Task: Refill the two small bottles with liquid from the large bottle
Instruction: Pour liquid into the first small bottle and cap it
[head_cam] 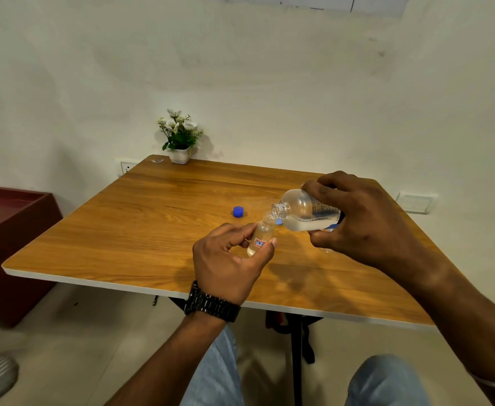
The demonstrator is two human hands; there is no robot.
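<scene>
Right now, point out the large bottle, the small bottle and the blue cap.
large bottle (301,210): head view, clear shoulder.
small bottle (258,240): head view, labelled body.
blue cap (238,211): head view, its top.

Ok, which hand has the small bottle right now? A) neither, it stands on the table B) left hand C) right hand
B: the left hand pinches the small bottle off the table while the right hand tips the large bottle over its mouth.
</scene>
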